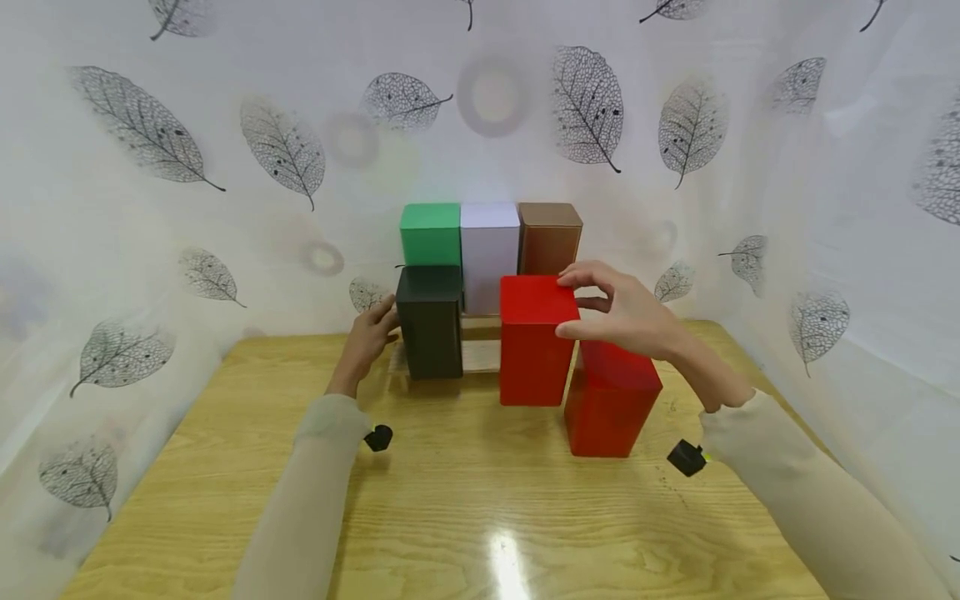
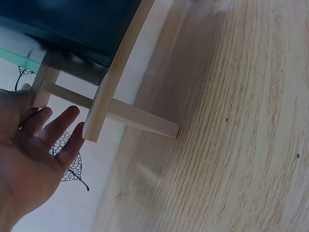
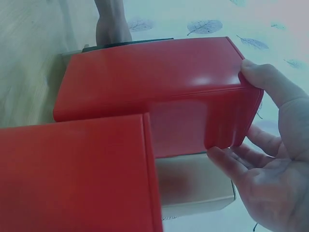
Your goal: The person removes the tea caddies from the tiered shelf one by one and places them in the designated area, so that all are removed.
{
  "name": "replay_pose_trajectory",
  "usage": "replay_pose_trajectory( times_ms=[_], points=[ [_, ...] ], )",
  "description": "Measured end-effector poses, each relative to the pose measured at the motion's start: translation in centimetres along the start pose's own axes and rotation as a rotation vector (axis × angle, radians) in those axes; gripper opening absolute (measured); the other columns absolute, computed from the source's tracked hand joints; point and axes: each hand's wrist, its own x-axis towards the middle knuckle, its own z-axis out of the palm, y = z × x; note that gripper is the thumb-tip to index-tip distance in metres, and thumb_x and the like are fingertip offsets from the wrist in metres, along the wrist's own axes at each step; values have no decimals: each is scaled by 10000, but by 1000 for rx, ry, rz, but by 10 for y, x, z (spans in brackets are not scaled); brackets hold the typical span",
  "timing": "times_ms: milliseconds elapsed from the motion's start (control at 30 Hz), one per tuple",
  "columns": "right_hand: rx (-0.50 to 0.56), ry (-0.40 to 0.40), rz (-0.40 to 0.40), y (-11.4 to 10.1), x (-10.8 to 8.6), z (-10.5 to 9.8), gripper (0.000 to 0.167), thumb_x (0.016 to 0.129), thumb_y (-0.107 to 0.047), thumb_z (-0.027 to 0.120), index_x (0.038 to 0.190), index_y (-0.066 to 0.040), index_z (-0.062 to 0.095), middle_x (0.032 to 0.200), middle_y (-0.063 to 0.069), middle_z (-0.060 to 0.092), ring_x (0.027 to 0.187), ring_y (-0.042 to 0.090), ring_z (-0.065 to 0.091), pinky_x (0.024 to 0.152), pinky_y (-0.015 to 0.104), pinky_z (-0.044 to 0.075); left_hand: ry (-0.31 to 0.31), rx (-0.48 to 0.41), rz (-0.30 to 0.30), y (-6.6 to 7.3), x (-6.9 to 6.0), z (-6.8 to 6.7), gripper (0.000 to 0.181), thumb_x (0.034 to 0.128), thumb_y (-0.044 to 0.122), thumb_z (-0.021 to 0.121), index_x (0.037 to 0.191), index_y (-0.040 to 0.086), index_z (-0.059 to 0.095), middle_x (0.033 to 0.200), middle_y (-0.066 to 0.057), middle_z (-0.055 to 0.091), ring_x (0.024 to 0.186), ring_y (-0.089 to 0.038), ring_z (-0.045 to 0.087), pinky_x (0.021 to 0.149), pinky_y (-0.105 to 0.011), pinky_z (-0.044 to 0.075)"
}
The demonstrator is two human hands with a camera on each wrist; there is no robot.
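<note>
A tall red box (image 1: 536, 358) stands upright in front of a wooden rack (image 1: 481, 357). My right hand (image 1: 626, 312) grips its upper right end, the thumb on one face and fingers on another; the right wrist view shows this held red box (image 3: 159, 77) closely. Whether its base touches anything, I cannot tell. Another red box (image 1: 615, 400) is upright just right of it, nearer me. A black box (image 1: 430, 325) is on the rack's left part. My left hand (image 1: 367, 337) is beside it, fingers loosely bent at the rack's end rails (image 2: 99, 113), holding no box.
Behind stand a green box (image 1: 431, 229), a white box (image 1: 490, 250) and a brown box (image 1: 551, 237) in a row. A pale leaf-patterned cloth (image 1: 495, 158) hangs behind and at both sides. Everything is on a wood-grained table (image 1: 450, 500).
</note>
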Motion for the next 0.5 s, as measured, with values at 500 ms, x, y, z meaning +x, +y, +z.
replay_pose_trajectory(
  times_ms=[500],
  points=[
    [55, 30, 22, 17, -25, 0, 514, 885, -77, 828, 1336, -5, 591, 1479, 74, 473, 1350, 260, 497, 1085, 223, 471, 1, -12, -12, -1, 1, -1, 541, 1142, 269, 425, 1637, 109, 274, 1670, -110, 287, 1410, -378, 476, 1123, -514, 461]
  ],
)
